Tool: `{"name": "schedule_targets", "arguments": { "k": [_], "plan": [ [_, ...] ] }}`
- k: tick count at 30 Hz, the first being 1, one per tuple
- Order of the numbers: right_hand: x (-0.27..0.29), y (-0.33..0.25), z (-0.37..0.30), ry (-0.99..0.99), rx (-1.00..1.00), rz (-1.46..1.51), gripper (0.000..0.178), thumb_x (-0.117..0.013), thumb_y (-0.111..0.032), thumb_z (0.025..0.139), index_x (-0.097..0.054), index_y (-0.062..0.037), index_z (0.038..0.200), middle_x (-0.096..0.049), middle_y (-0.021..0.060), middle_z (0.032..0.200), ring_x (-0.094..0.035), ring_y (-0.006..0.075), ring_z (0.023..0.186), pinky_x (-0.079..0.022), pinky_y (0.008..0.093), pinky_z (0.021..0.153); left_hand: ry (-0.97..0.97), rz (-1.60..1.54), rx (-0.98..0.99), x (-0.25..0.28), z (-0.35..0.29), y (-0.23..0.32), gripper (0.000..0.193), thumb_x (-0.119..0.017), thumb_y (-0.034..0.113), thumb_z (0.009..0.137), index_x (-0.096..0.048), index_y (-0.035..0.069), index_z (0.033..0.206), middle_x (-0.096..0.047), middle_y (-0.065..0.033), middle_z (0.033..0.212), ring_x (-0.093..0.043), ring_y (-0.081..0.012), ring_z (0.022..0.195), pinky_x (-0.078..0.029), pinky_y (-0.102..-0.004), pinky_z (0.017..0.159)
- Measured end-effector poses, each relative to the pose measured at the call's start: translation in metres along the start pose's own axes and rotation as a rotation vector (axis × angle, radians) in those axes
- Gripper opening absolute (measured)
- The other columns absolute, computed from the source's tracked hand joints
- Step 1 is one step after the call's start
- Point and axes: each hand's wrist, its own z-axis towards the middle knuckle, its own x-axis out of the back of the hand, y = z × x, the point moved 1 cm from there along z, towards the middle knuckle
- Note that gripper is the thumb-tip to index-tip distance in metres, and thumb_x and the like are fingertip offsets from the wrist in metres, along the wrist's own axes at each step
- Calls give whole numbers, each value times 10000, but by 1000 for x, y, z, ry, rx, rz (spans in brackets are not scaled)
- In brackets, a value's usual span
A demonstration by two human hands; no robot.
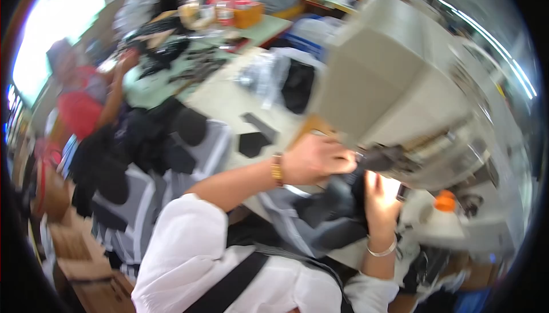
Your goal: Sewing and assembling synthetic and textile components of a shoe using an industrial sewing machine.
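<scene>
A large beige sewing machine (372,78) fills the upper right, its lamp shining on my hands. My left hand (317,158) reaches in at the needle side of the machine's head. Its fingers are bent together at the dark parts there; anything between them is too blurred to make out. Below the head my right hand (382,201) points upward, fingers stretched out and apart, partly washed out by glare. It lies against the right edge of a black and grey fabric piece (326,210). That fabric spreads over the table edge toward my lap.
A heap of black, grey and white fabric pieces (134,198) hangs at my left. Black cut pieces (254,141) and a plastic bag (266,76) lie on the table. An orange-capped bottle (443,216) stands at right. Another person (80,96) works at far left.
</scene>
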Motion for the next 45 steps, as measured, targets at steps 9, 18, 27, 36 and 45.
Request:
{"name": "schedule_targets", "arguments": {
  "k": [9,18,27,36,45],
  "plan": [
    [42,-30,32,178,-10,407,222,-643,-13,892,-666,14,1111,-674,164,1100,-623,354,1019,-473,449,898,-11,-38,93,3,1,7,309,-692,14,622,-617,91,912,-610,0,1056,-629,-208,942,-548,-339,690],
    [64,-53,25,-68,15,356,491,-540,61,826,-520,96,1316,-523,219,1390,-500,412,1283,-378,509,1097,48,-42,134,2,0,9,313,-686,26,621,-633,78,925,-599,-15,1042,-623,-232,929,-536,-354,633],
    [75,-74,28,-117,-148,422,640,-494,62,743,-461,68,1382,-473,209,1442,-425,400,1361,-320,510,1141,100,-163,198,-3,-3,11,230,-663,27,593,-612,49,816,-563,-66,948,-586,-273,977,-545,-386,728],
    [78,-82,31,-66,-230,478,575,-445,12,803,-487,36,1376,-492,224,1427,-447,410,1339,-327,470,1126,134,-194,183,-7,-7,11,265,-672,9,629,-630,46,888,-636,-74,1138,-608,-284,964,-547,-378,705],
    [75,-76,30,-47,-199,493,594,-441,-21,794,-479,52,1381,-490,230,1428,-439,400,1352,-300,474,1136,117,-158,161,-7,-6,8,241,-683,20,647,-629,32,882,-612,-81,1184,-604,-272,988,-555,-367,727]
  ]
}}
